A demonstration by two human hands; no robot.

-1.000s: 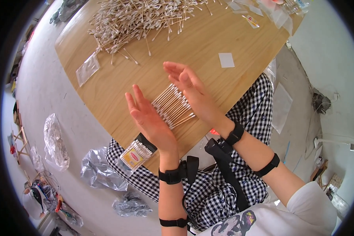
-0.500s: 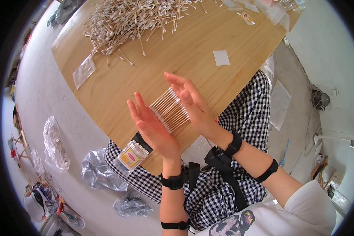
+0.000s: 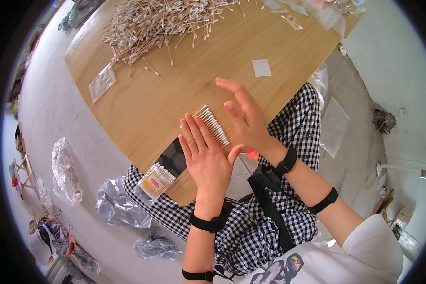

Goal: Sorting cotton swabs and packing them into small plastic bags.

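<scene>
- Lower left of centre, a filled packet of cotton swabs [image 3: 157, 180] sits at the very edge of the worktop [image 3: 142, 109], partly over the checked trousers [image 3: 270, 222]; I'd say a nudge from the forearm could tip it off onto the floor.
- At centre, the left hand [image 3: 204, 158] lies flat, fingers straight and together, pressed against the left side of the row of swabs [image 3: 212, 126]. Its grip is not closed on anything, so a hard push might make the sticks roll over each other and spoil the row.
- Just right of it, the right hand [image 3: 246, 118] stands on edge, fingers extended and open, against the row's other side. If the two palms squeeze unevenly, the swabs could fan out or buckle upward.
- Upper middle, the loose heap of swabs [image 3: 161, 23] lies well apart and looks safe from these hands.
- Upper right, the small white slip [image 3: 261, 67] could slide away if brushed.
</scene>
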